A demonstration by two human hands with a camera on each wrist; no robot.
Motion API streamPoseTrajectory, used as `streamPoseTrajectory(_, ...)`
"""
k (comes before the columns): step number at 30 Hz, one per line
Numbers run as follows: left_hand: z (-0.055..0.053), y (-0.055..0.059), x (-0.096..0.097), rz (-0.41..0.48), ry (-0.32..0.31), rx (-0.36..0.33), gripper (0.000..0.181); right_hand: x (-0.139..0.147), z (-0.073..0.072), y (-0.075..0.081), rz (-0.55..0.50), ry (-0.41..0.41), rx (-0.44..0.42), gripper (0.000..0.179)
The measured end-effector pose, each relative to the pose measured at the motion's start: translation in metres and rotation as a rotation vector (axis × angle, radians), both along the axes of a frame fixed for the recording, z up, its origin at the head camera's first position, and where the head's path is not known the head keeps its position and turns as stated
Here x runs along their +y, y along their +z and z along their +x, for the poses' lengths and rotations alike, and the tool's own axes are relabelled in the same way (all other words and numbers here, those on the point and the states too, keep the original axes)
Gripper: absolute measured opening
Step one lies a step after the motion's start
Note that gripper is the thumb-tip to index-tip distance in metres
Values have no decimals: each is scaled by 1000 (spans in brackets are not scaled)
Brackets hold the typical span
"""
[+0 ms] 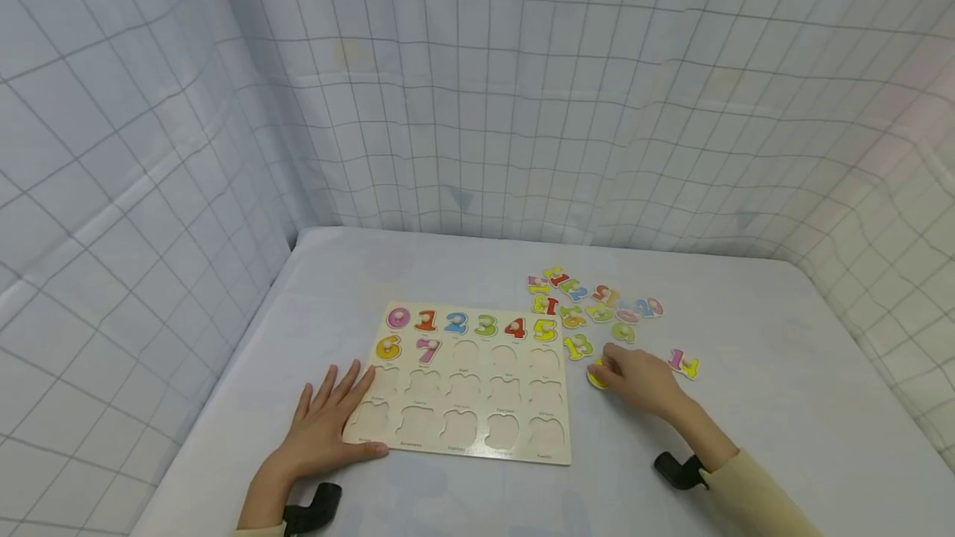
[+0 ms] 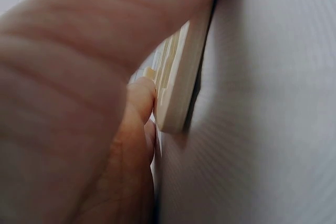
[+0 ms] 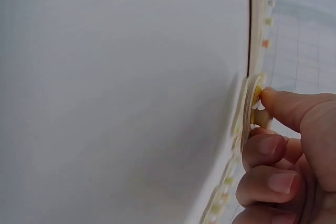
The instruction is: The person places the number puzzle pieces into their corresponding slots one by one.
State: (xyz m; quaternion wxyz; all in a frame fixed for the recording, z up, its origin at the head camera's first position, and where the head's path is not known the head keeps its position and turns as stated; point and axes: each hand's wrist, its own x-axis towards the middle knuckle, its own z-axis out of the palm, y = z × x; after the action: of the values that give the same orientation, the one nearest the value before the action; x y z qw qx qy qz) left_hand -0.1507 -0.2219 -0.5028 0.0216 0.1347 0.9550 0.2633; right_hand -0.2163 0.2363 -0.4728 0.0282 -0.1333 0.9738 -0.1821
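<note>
A wooden number puzzle board (image 1: 477, 456) lies flat on the table, with pieces 0 to 7 seated in its upper slots and bare recesses below. My left hand (image 1: 321, 431) rests at its lower left corner, fingers spread along the left side and thumb by the front edge. Just right of the board, my right hand (image 1: 643, 378) pinches a yellow puzzle piece (image 3: 257, 92), largely hidden by the fingers in the head view. In the right wrist view the thumb touches its face and the other fingers are curled; the piece's number cannot be read.
Several loose number pieces lie in a cluster (image 1: 599, 312) beyond the board's right side. A green and yellow piece (image 1: 578, 346) is beside the board's edge. One purple and yellow piece (image 1: 682, 364) lies right of my right hand. Gridded white cloth (image 1: 477, 106) hangs around the table.
</note>
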Motion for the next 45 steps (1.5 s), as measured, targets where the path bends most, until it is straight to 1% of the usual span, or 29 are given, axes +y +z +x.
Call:
streamPoseTrajectory(3, 0, -1, -2, 2, -3, 4, 107, -20, -9, 3, 8, 44, 11, 32)
streamPoseTrajectory(9, 1, -3, -3, 4, -4, 1, 107, -68, -28, 5, 9, 201, 33, 29)
streamPoseTrajectory(14, 2, -2, -1, 29, -17, 12, 105, -105, -43, 5, 20, 302, 43, 30)
streamPoseTrajectory(19, 2, -1, 0, 21, -9, 5, 106, -135, -52, 4, 42, 398, 33, 31)
streamPoseTrajectory(22, 1, 0, 1, 18, -7, 12, 106, -149, -55, 5, 35, 427, 16, 30)
streamPoseTrajectory(27, 1, -1, 3, 8, -10, 9, 106, -164, -56, 2, 61, 426, 2, 28)
streamPoseTrajectory(33, 1, -2, 1, 16, -3, -1, 107, -173, -56, 0, 75, 404, -28, 29)
streamPoseTrajectory(39, -1, -5, -2, 1, -1, -2, 106, -179, -56, -1, 115, 361, 13, 30)
streamPoseTrajectory(45, -1, -2, -2, 6, 1, -5, 106, -185, -56, 0, 144, 350, 32, 32)
